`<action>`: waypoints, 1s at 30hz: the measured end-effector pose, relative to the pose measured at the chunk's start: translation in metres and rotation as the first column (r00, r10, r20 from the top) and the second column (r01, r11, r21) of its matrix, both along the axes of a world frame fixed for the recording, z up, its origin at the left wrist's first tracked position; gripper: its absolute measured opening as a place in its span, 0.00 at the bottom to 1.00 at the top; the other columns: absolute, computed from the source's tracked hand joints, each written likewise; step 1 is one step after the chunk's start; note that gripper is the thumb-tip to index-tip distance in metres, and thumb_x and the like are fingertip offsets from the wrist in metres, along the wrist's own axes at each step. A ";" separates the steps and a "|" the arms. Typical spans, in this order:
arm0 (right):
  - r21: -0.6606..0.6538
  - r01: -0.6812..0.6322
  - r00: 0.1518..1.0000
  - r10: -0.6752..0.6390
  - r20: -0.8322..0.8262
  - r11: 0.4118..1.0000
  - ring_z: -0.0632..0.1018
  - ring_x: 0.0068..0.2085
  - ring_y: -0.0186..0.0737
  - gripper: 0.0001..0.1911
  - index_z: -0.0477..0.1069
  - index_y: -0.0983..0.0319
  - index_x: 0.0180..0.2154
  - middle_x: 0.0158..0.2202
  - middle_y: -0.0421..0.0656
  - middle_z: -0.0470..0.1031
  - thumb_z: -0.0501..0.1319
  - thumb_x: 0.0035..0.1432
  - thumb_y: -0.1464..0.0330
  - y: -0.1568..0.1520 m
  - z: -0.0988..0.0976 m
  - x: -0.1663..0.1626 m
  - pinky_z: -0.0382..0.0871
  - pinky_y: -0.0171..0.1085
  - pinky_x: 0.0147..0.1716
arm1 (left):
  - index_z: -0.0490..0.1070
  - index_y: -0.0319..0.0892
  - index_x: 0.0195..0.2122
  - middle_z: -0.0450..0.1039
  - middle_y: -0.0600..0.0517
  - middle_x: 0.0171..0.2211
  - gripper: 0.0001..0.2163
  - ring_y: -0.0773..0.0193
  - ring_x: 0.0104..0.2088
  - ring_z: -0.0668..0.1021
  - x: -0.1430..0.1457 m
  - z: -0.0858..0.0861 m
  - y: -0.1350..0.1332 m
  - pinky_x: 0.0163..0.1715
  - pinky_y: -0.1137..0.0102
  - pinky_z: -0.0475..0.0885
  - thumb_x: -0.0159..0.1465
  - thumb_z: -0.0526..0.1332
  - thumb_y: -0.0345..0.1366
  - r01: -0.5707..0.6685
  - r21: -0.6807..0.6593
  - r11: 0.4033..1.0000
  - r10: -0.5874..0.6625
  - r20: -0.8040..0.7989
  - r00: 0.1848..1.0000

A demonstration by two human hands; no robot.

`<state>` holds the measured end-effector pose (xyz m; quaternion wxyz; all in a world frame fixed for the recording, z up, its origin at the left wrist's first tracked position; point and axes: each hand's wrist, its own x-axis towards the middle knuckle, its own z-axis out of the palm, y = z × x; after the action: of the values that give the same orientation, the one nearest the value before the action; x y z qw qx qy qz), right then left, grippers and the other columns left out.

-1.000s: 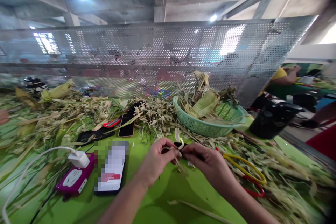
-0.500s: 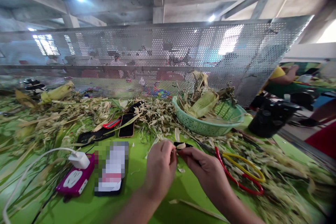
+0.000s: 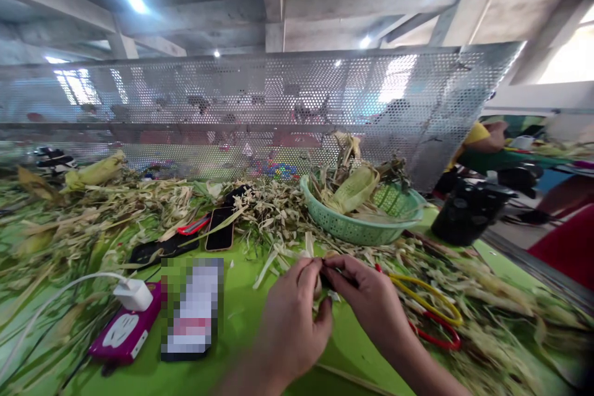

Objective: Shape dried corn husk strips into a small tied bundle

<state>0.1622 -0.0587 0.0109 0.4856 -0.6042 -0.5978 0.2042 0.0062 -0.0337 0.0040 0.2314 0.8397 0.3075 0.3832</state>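
My left hand (image 3: pixel 297 315) and my right hand (image 3: pixel 369 294) meet above the green table, fingertips pinched together. Between them is a small pale piece of corn husk (image 3: pixel 318 288), mostly hidden by my fingers. Something dark shows just behind the right fingertips, too covered to name. A pale husk strip (image 3: pixel 309 244) stands out beyond the left fingers. Partly behind my right wrist lie scissors with a yellow and a red handle (image 3: pixel 448 304). Their blades are hidden.
A green basket (image 3: pixel 352 230) holds husks. A phone (image 3: pixel 219 230), another phone with a blurred screen (image 3: pixel 195 303) and a purple power bank (image 3: pixel 125 331) with a white charger lie left. A black bin (image 3: pixel 468 213) stands right. Loose husks spread around; a perforated metal screen (image 3: pixel 241 93) stands behind.
My left hand has turned and moved slightly right, covering more of the husk piece. My right hand has shifted slightly, still pinching. The whole view has moved a little.
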 end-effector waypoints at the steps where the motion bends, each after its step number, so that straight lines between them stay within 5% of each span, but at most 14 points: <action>1: -0.015 -0.009 1.000 0.008 -0.026 1.000 0.74 0.31 0.40 0.11 0.74 0.61 0.34 0.29 0.41 0.76 0.61 0.56 0.60 0.001 0.002 0.001 0.67 0.33 0.32 | 0.64 0.41 0.55 0.71 0.45 0.51 0.19 0.56 0.50 0.72 -0.002 0.004 0.002 0.51 0.64 0.67 0.62 0.54 0.30 0.016 -0.052 0.999 -0.014 0.040 0.999; 8: -0.146 -0.154 0.947 0.104 -0.304 0.977 0.69 0.28 0.36 0.17 0.75 0.63 0.31 0.26 0.40 0.71 0.65 0.50 0.54 0.002 0.015 0.005 0.63 0.33 0.29 | 0.73 0.44 0.44 0.75 0.50 0.41 0.11 0.63 0.39 0.75 -0.014 0.014 0.023 0.40 0.70 0.70 0.66 0.52 0.34 0.071 -0.322 0.944 0.029 0.293 0.956; 17: -0.189 -0.249 0.923 0.174 -0.344 0.950 0.70 0.30 0.37 0.17 0.74 0.62 0.31 0.27 0.40 0.72 0.66 0.49 0.55 0.004 0.011 0.004 0.62 0.35 0.31 | 0.77 0.44 0.38 0.73 0.50 0.39 0.07 0.59 0.43 0.72 -0.016 0.019 0.025 0.46 0.64 0.67 0.61 0.63 0.37 -0.053 -0.097 0.994 0.068 0.151 0.986; 23: -0.197 -0.333 0.878 0.227 -0.422 0.922 0.68 0.30 0.36 0.15 0.72 0.63 0.28 0.27 0.39 0.69 0.66 0.49 0.57 0.004 0.010 0.000 0.61 0.34 0.32 | 0.75 0.43 0.31 0.74 0.52 0.33 0.02 0.60 0.39 0.73 -0.009 0.011 0.024 0.45 0.64 0.65 0.58 0.64 0.30 -0.128 0.000 0.992 0.126 0.167 0.978; 30: -0.291 -0.364 0.866 0.207 -0.455 0.885 0.59 0.25 0.32 0.13 0.69 0.62 0.28 0.24 0.36 0.61 0.63 0.51 0.58 0.003 0.010 0.001 0.52 0.32 0.25 | 0.74 0.43 0.30 0.76 0.52 0.34 0.04 0.61 0.40 0.75 -0.010 0.016 0.020 0.49 0.64 0.64 0.58 0.63 0.28 0.008 -0.067 0.998 0.009 0.261 0.965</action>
<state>0.1637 -0.0559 0.0209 0.4422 -0.5304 -0.5171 0.5057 -0.0035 -0.0138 0.0203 0.2981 0.7735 0.2872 0.4800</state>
